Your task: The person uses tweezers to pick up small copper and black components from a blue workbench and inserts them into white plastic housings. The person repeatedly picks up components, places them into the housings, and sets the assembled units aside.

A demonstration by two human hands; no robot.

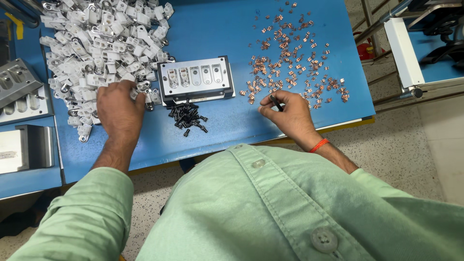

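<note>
My left hand (pixel 120 112) rests palm down on the edge of a big pile of white plastic parts with metal clips (pixel 99 43), fingers curled over one of them. My right hand (pixel 289 115) pinches a small black pin (pixel 276 102) beside a scatter of small copper pieces (pixel 290 63). Between the hands sits a black and metal fixture block (pixel 195 79) with several slots, two of them filled. A small heap of black pins (pixel 188 117) lies just in front of it.
All lies on a blue table (pixel 217 29) whose front edge runs close to my green shirt. Metal fixture blocks (pixel 19 92) and a grey box (pixel 26 147) stand at the left. Another blue bench with a white frame (pixel 406 53) stands at right over speckled floor.
</note>
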